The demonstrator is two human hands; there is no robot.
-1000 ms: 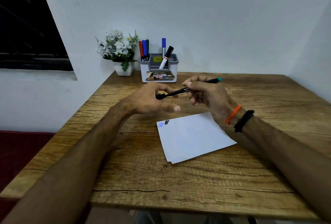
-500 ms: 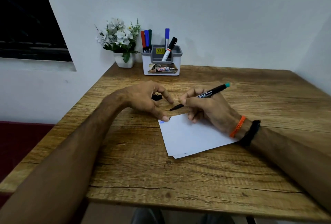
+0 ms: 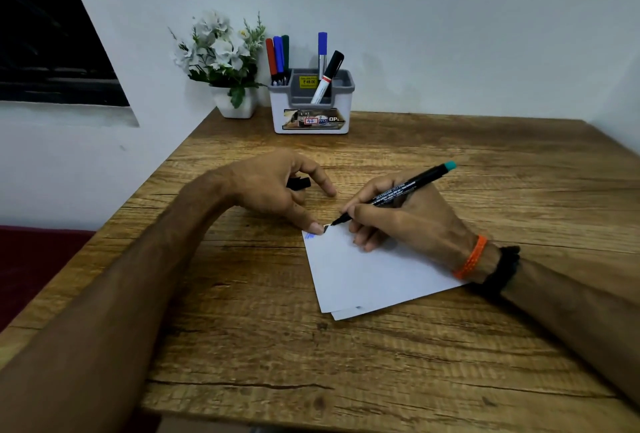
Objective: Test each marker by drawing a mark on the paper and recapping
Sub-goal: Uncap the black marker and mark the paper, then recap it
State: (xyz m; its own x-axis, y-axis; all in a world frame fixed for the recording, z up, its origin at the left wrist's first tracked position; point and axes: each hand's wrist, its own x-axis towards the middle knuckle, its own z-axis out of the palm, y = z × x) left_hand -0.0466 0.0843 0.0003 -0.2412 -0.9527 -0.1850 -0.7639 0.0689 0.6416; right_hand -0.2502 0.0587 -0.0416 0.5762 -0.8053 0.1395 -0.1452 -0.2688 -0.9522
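The right hand (image 3: 408,221) grips the black marker (image 3: 394,192) like a pen, fingers curled round the barrel, teal end tilted up and away to the right, tip down at the far left corner of the paper (image 3: 367,277). The left hand (image 3: 277,190) sits just to the left, its thumb pressing the same corner of the sheet beside a small blue scribble (image 3: 309,234), while its curled fingers hold the black cap (image 3: 298,183), only partly in view. The white sheet lies on the wooden surface (image 3: 346,363), with a second sheet's edge peeking out along its near side. At the far edge, against the wall, stands a white and grey holder (image 3: 311,110) with red, blue, green and black-capped markers upright or leaning in its compartments. A pot of white flowers (image 3: 221,55) stands just left of it.
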